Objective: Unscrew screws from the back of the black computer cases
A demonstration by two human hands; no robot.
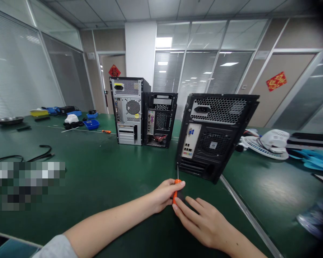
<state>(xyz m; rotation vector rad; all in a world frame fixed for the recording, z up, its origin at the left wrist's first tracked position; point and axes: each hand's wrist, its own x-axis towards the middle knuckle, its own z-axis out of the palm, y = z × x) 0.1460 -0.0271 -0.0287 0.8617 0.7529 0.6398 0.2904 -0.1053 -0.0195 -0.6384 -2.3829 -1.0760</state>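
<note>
An orange and black screwdriver [175, 195] points away from me, its thin shaft reaching the lower left edge of a black computer case [212, 136]. My left hand [165, 193] is closed round the upper handle, thumb on top. My right hand [200, 218] has its fingertips against the handle's lower end. The case stands tilted on the green table [115, 182], its rear side facing me, with a power socket, a port panel and a vent grille in view. Whether the tip sits in a screw cannot be made out.
A silver-backed tower [133, 107] and a smaller black case [161, 122] stand behind. Blue trays [91, 124], an orange tool [106, 132] and black cables [40, 156] lie left. A white fan part [274, 141] and blue blades [314, 157] lie right.
</note>
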